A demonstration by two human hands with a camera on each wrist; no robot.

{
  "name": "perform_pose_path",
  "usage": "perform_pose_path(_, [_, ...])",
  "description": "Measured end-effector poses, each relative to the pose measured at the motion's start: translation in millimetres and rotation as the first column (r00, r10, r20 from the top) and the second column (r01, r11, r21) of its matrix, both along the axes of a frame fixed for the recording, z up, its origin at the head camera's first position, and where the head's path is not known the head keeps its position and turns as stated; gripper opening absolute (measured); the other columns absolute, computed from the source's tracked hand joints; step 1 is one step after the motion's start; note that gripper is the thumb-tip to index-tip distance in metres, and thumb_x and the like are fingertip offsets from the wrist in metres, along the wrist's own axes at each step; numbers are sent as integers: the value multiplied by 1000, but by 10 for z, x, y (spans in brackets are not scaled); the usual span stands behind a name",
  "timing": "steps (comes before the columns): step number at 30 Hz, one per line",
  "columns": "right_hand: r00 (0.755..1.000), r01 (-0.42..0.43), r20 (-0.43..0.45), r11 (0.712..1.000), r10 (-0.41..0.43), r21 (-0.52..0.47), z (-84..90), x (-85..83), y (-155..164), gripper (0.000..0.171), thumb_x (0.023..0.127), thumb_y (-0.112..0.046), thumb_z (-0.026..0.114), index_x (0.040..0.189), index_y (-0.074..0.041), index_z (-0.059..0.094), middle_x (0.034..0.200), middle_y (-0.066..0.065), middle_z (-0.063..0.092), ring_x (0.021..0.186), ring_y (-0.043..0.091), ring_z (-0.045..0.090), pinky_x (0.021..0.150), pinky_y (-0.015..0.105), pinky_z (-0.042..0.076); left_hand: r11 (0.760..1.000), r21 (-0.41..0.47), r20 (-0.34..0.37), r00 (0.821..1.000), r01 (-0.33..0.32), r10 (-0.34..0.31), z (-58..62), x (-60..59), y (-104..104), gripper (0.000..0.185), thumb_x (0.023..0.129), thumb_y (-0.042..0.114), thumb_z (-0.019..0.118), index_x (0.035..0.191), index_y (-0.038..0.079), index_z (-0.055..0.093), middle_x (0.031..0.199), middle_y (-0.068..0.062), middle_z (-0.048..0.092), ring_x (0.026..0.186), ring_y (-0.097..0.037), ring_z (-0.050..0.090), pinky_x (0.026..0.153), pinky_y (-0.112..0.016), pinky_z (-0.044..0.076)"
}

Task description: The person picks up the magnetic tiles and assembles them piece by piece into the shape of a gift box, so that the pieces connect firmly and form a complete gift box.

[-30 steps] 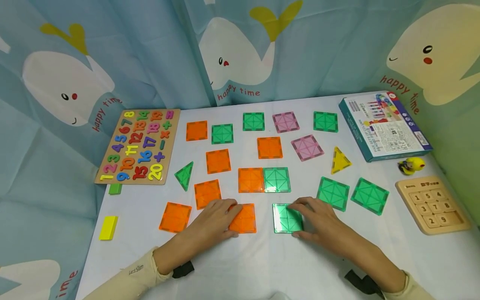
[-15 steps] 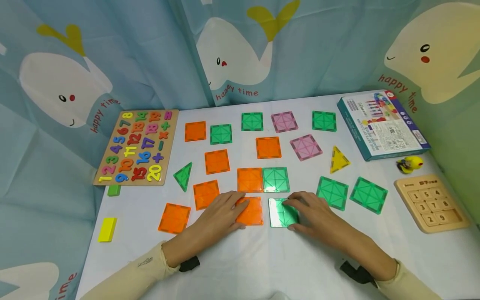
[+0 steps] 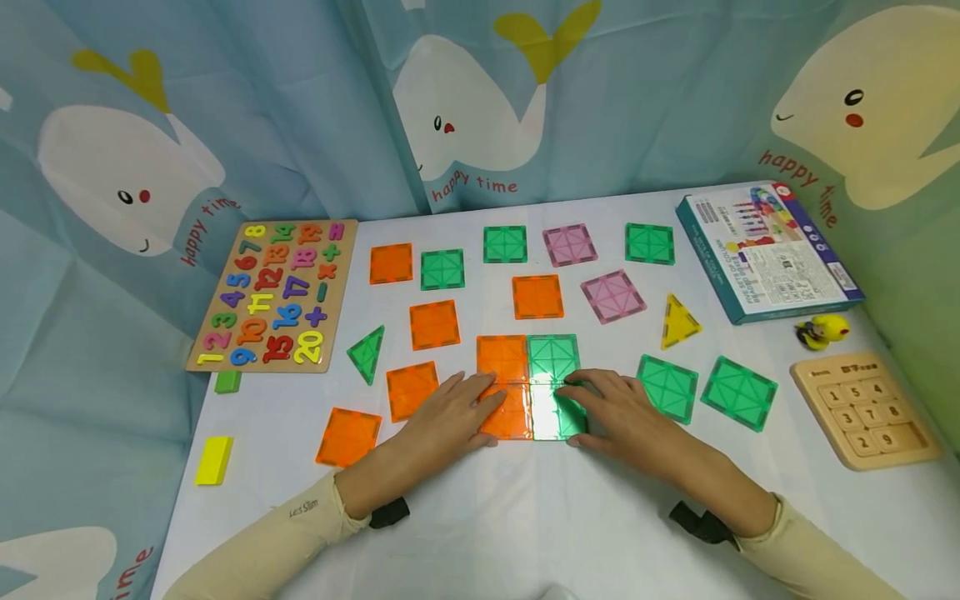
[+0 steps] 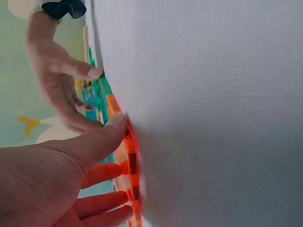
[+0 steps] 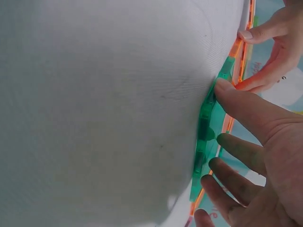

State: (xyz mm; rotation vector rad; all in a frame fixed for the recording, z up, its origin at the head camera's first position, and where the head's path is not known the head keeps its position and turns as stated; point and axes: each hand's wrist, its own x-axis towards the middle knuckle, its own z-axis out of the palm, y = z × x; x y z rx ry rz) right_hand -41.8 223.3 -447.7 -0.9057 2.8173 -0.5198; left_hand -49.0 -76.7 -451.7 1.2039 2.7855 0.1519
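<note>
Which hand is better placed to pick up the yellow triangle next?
Probably the right hand: it is nearer the yellow triangle, while the left hand would have to reach across the four-tile block.

From head height, the table (image 3: 480,525) is viewed forward-down; left hand (image 3: 448,415) and right hand (image 3: 628,421) are shared by close wrist views.

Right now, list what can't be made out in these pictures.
Near orange tile, upper-left corner: head view, covered by left hand.
Near green tile, upper-right corner: head view, covered by right hand.
Box, fine print: head view, too small.
Right sleeve, upper end: head view, cut by bottom edge.
</note>
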Motion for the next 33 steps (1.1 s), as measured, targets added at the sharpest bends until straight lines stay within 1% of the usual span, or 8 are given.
perform_pose_path(6, [1000, 0, 7, 1000, 0, 6, 17, -18, -7, 64, 84, -31, 92, 139, -11, 65, 144, 13, 55, 134, 35, 51, 101, 62, 42, 1000, 8, -14, 1000, 4, -4, 4, 2, 4, 64, 99, 46, 72, 150, 9, 59, 156, -15, 53, 146, -29, 50, 125, -47, 35])
perform_pose_path(13, [1000, -10, 14, 1000, 10, 2, 28, -40, 1, 66, 82, -33, 92, 139, -11, 65, 142, 12, 56, 133, 34, 51, 102, 62, 42, 999, -44, -30, 999, 22, -23, 44, -8, 17, 66, 99, 50, 70, 150, 11, 57, 155, -15, 53, 145, -29, 50, 125, -47, 35])
perform_pose_path(17, [999, -5, 37, 1000, 5, 2, 64, -56, 4, 66, 83, -34, 92, 139, -11, 65, 142, 12, 57, 133, 35, 52, 103, 63, 43, 997, -71, -10, 1000, 26, -27, 56, -18, 25, 68, 100, 52, 67, 152, 11, 55, 157, -15, 52, 146, -29, 49, 125, -47, 34])
perform_pose_path(20, [999, 6, 41, 1000, -5, -20, 119, -96, 14, 63, 84, -34, 91, 137, -10, 67, 139, 11, 60, 129, 34, 57, 103, 62, 46, 998, -63, 20, 999, 26, -25, 67, -54, 38, 68, 100, 54, 64, 153, 11, 54, 157, -15, 52, 146, -28, 49, 126, -47, 34])
perform_pose_path(22, [999, 26, 35, 999, -25, -36, 170, -149, 31, 61, 84, -33, 91, 135, -9, 68, 136, 12, 63, 124, 35, 61, 101, 61, 51, 999, -40, 37, 999, 22, -20, 88, -106, 57, 67, 101, 52, 64, 153, 11, 54, 156, -15, 53, 146, -29, 49, 125, -47, 35])
perform_pose_path(25, [996, 76, 39, 996, -74, -41, 259, -274, 76, 60, 86, -31, 90, 136, -6, 67, 136, 16, 63, 121, 38, 63, 100, 60, 54, 1000, 0, 31, 999, 12, -12, 160, -225, 90, 64, 102, 48, 66, 151, 8, 56, 154, -17, 54, 143, -31, 51, 123, -47, 38])
perform_pose_path(29, [983, 164, 89, 986, -161, -32, 364, -487, 164, 60, 92, -30, 85, 140, -3, 62, 141, 21, 58, 127, 42, 58, 105, 60, 52, 998, 59, 7, 1000, -6, 5, 302, -425, 136, 63, 103, 41, 69, 152, 4, 54, 154, -18, 54, 142, -34, 53, 121, -47, 41])
perform_pose_path(33, [961, 251, 128, 967, -245, -33, 406, -708, 259, 62, 96, -30, 81, 144, 0, 57, 142, 25, 54, 128, 44, 54, 106, 62, 51, 994, 106, 9, 1000, -18, 17, 423, -625, 182, 66, 103, 38, 70, 155, 4, 49, 157, -18, 50, 144, -34, 51, 122, -48, 40])
